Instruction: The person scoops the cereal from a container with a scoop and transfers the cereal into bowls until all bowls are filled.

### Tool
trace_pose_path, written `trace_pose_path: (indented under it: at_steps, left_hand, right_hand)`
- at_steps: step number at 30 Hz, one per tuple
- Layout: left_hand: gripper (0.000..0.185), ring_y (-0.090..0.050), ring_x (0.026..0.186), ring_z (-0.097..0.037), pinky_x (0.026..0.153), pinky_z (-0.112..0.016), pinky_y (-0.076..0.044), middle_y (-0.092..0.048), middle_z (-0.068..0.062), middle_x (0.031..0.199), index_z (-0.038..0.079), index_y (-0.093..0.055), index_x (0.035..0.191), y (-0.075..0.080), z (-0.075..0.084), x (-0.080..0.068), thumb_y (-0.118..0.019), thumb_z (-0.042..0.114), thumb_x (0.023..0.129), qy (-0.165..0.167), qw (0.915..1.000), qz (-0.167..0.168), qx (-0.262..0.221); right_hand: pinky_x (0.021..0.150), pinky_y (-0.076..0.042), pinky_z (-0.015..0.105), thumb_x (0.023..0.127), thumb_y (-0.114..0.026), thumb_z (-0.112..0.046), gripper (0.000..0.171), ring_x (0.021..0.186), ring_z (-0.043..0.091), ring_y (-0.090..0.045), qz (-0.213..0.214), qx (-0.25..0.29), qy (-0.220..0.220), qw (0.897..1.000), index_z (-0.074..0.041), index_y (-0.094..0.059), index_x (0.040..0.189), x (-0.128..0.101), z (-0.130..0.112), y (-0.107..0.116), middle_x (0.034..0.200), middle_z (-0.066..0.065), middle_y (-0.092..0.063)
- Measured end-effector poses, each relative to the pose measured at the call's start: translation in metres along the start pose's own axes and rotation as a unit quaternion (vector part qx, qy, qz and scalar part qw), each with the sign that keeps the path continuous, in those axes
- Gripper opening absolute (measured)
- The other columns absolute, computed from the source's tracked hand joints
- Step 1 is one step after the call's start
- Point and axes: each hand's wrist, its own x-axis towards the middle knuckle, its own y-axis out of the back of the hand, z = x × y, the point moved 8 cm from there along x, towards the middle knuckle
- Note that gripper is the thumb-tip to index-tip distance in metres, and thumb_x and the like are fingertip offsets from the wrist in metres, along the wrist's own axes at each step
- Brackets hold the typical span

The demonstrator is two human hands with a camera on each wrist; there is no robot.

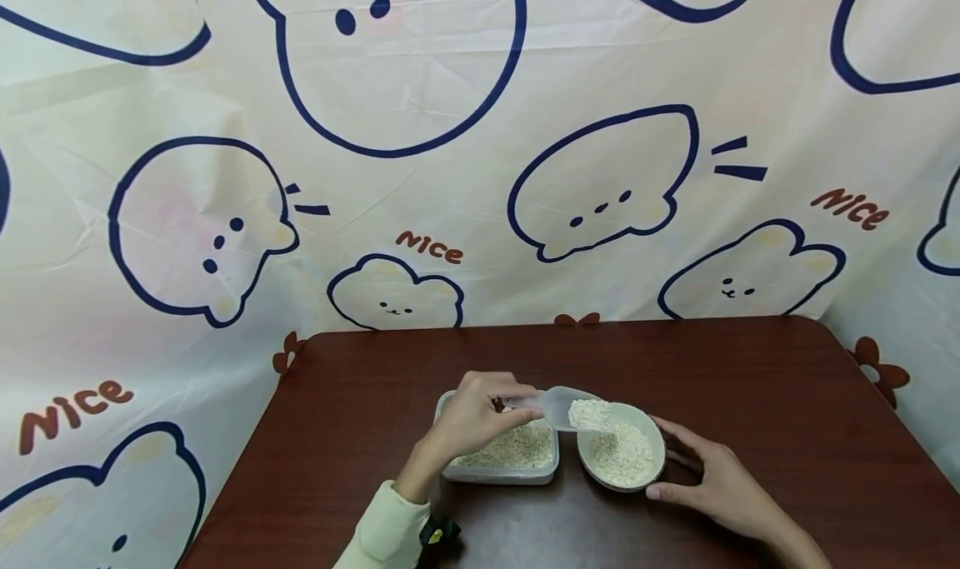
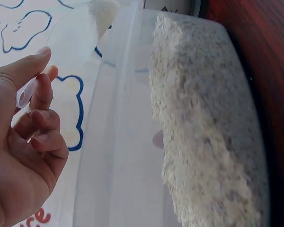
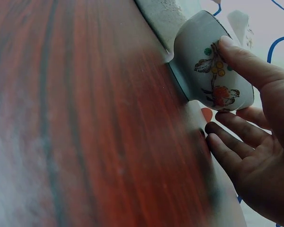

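- The left hand (image 1: 472,415) pinches the handle of a clear plastic scoop (image 1: 558,406); the left wrist view shows thumb and fingers curled round the handle end.
- The scoop carries a heap of pale grain (image 1: 590,413) and hangs over the rim of the small bowl (image 1: 654,444) at about its 10 o'clock edge.
- The right hand (image 1: 712,481) lies at the bowl's 4 o'clock side. In the right wrist view the thumb (image 3: 246,64) presses the bowl's painted outer wall and the other fingers lie loosely extended along the surface (image 1: 337,411), so the hand steadies the bowl rather than clasps it.
- The clear tub (image 1: 450,402) of grain sits at the bowl's 9 o'clock, the two just beside each other.
- To do this well, I judge the scoop's lip should come further over the bowl's middle before tipping, since at the rim grains could fall into the gap between bowl and tub.
- A slow roll of the wrist seems wiser than a quick flip, as the heap is piled high.
- The bowl already holds a good layer, so the thumb's pressure should stay gentle and sideways only, lest the bowl tilt.
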Motion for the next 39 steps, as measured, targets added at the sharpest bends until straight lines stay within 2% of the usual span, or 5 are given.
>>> trace_pose_path:
  at_steps: [4,9,17,29,39]
  left_hand:
    - [0.018,-0.052,0.066,0.003,0.061,-0.019,-0.050,-0.072,0.006,0.081,0.015,-0.085,0.112,-0.008,0.003,0.005,-0.082,0.025,0.097,-0.007,0.9997,-0.020,0.010]
    - [0.013,-0.044,0.062,0.003,0.058,-0.016,-0.042,-0.068,0.007,0.078,0.017,-0.085,0.108,-0.014,0.007,0.011,-0.080,0.025,0.098,-0.021,0.9985,-0.039,0.032]
    - [0.013,-0.044,0.064,0.004,0.059,-0.013,-0.036,-0.072,0.010,0.082,0.019,-0.085,0.106,-0.021,0.018,0.021,-0.082,0.027,0.097,-0.047,0.9925,-0.068,0.090]
    - [0.014,-0.054,0.068,0.005,0.060,-0.010,-0.037,-0.077,0.009,0.090,0.021,-0.086,0.108,-0.023,0.040,0.034,-0.084,0.029,0.096,-0.089,0.9710,-0.111,0.192]
    - [0.016,-0.053,0.065,0.002,0.056,-0.011,-0.036,-0.073,0.010,0.086,0.023,-0.086,0.108,-0.017,0.055,0.039,-0.084,0.032,0.095,-0.121,0.9504,-0.117,0.262]
  right_hand:
    - [0.098,-0.055,0.017,0.083,-0.094,-0.039,0.089,0.129,-0.009,-0.057,-0.004,-0.002,-0.001,1.000,-0.021,-0.051,0.159,0.001,0.001,-0.001,0.157,0.016,-0.058]
    - [0.098,-0.056,0.019,0.081,-0.093,-0.044,0.090,0.129,-0.009,-0.058,-0.013,0.005,-0.026,1.000,-0.025,-0.051,0.159,0.004,0.005,-0.003,0.159,0.013,-0.056]
    - [0.099,-0.056,0.021,0.085,-0.092,-0.038,0.087,0.130,-0.007,-0.058,-0.024,0.022,0.001,0.999,-0.021,-0.050,0.159,0.005,-0.003,-0.003,0.158,0.017,-0.056]
    - [0.099,-0.057,0.022,0.084,-0.092,-0.039,0.089,0.130,-0.008,-0.057,-0.022,0.023,-0.010,0.999,-0.021,-0.049,0.160,0.003,-0.002,-0.001,0.159,0.017,-0.055]
    - [0.099,-0.056,0.020,0.084,-0.092,-0.040,0.089,0.131,-0.009,-0.056,-0.017,0.015,-0.010,1.000,-0.022,-0.049,0.160,0.001,0.002,0.000,0.160,0.016,-0.055]
